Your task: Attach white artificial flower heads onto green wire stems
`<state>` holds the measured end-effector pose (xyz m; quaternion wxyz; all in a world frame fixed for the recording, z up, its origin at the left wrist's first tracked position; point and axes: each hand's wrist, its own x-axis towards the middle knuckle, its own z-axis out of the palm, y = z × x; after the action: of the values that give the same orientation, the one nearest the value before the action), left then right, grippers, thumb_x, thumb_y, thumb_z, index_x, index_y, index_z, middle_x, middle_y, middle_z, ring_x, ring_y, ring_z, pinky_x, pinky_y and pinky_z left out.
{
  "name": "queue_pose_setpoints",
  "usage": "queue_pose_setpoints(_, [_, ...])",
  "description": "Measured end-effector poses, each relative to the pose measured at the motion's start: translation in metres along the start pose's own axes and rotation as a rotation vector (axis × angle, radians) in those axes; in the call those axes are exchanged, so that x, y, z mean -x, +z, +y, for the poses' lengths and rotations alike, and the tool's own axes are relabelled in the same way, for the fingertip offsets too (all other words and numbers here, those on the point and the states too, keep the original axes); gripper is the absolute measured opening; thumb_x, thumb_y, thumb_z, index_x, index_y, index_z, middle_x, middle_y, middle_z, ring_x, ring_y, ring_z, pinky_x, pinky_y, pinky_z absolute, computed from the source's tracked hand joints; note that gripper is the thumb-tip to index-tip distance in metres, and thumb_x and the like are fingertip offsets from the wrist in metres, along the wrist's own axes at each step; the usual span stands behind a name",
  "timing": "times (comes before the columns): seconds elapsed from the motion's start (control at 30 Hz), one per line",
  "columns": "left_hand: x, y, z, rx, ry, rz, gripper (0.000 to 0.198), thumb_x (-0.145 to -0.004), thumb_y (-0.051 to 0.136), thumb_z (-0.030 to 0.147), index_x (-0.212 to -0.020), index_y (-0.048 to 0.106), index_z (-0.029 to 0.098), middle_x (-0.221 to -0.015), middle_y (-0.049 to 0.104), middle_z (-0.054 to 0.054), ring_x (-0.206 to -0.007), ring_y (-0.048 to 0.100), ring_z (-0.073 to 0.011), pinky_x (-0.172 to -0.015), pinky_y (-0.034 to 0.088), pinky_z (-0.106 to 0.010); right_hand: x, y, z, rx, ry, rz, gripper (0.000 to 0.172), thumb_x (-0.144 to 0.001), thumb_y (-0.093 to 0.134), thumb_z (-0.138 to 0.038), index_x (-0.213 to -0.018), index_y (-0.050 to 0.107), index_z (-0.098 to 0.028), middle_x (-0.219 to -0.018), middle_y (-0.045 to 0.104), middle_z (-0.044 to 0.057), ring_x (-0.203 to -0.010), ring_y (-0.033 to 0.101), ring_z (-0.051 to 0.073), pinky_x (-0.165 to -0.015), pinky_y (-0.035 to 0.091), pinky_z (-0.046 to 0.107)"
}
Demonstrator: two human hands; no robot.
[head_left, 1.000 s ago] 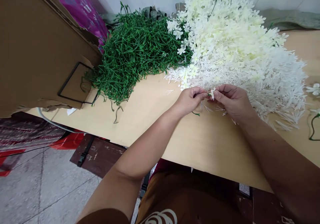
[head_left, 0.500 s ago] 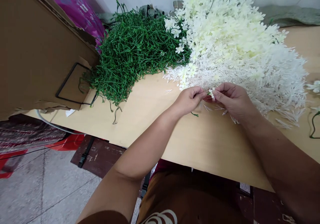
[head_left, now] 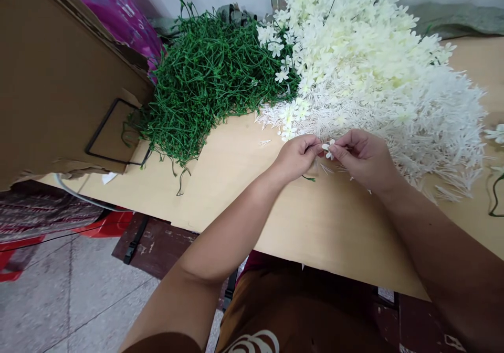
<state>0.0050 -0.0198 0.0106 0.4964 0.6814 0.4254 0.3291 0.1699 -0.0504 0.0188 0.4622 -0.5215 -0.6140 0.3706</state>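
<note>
Right hand (head_left: 364,159) well inside table edge (head_left: 334,267)

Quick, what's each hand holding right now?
Left hand: closed, apparently on a thin green plastic-looking stem that shows below it.
Right hand: closed, pinching a small white many-petaled flower.

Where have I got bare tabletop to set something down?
Two bare patches on the table: one between the green stem pile and the left forearm; another between that and the right forearm, toward the near edge. It's crowded along the back, under the stems and white flower pile, and loose white pieces lie near the hands.
</note>
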Motion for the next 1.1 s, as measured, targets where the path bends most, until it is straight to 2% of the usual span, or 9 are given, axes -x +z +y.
queue_pose_setpoints(0.2, [-0.001, 0.0, 0.001, 0.032, -0.007, 0.003, 0.024, -0.086, 0.053, 0.012, -0.063, 0.052, 0.016, -0.063, 0.051, 0.004, -0.069, 0.048, -0.0101, -0.069, 0.037, -0.024, 0.002, 0.006, 0.005, 0.03, -0.019, 0.021, 0.035, -0.071, 0.078, -0.05, -0.067, 0.058, -0.022, -0.058, 0.06, -0.001, -0.052, 0.05, 0.013, -0.05, 0.041, 0.028])
queue_pose_setpoints(0.57, [0.001, -0.002, 0.003, 0.097, -0.024, -0.043, 0.023, -0.082, 0.052, 0.008, -0.061, 0.052, 0.016, -0.06, 0.05, 0.004, -0.062, 0.045, -0.0083, -0.063, 0.038, -0.022, 0.005, 0.012, 0.006, -0.021, -0.029, -0.007, 0.036, -0.072, 0.077, -0.052, -0.068, 0.056, -0.024, -0.058, 0.058, -0.001, -0.054, 0.051, 0.014, -0.05, 0.04, 0.029])
queue_pose_setpoints(0.73, [0.003, -0.001, 0.004, 0.156, -0.047, -0.034, 0.023, -0.085, 0.054, 0.012, -0.062, 0.05, 0.016, -0.058, 0.048, 0.005, -0.059, 0.042, -0.0076, -0.061, 0.036, -0.021, 0.006, 0.015, 0.005, -0.07, -0.024, 0.007, 0.037, -0.07, 0.078, -0.053, -0.067, 0.055, -0.024, -0.059, 0.058, -0.001, -0.054, 0.051, 0.014, -0.051, 0.041, 0.029])
queue_pose_setpoints(0.87, [0.001, -0.001, 0.003, 0.165, -0.056, -0.031, 0.024, -0.087, 0.058, 0.024, -0.065, 0.052, 0.016, -0.06, 0.048, 0.004, -0.06, 0.043, -0.008, -0.061, 0.036, -0.021, 0.004, 0.012, 0.001, -0.141, 0.05, 0.024, 0.04, -0.067, 0.08, -0.055, -0.069, 0.058, -0.022, -0.063, 0.062, 0.0, -0.057, 0.056, 0.014, -0.053, 0.046, 0.03])
queue_pose_setpoints(0.97, [-0.006, 0.002, -0.004, 0.106, -0.041, -0.006, 0.024, -0.088, 0.058, 0.027, -0.068, 0.055, 0.016, -0.064, 0.053, 0.003, -0.065, 0.047, -0.0094, -0.064, 0.037, -0.022, -0.001, 0.007, -0.003, -0.159, 0.128, 0.013, 0.041, -0.066, 0.081, -0.055, -0.07, 0.058, -0.022, -0.06, 0.062, 0.0, -0.053, 0.056, 0.014, -0.049, 0.046, 0.029])
queue_pose_setpoints(1.1, [-0.013, 0.012, -0.006, -0.074, 0.036, 0.019, 0.024, -0.09, 0.056, 0.027, -0.069, 0.059, 0.018, -0.073, 0.061, 0.001, -0.077, 0.056, -0.0139, -0.07, 0.042, -0.026, 0.004, -0.004, -0.01, -0.038, 0.2, 0.065, 0.035, -0.068, 0.083, -0.049, -0.065, 0.062, -0.022, -0.052, 0.061, 0.003, -0.046, 0.054, 0.014, -0.044, 0.042, 0.029])
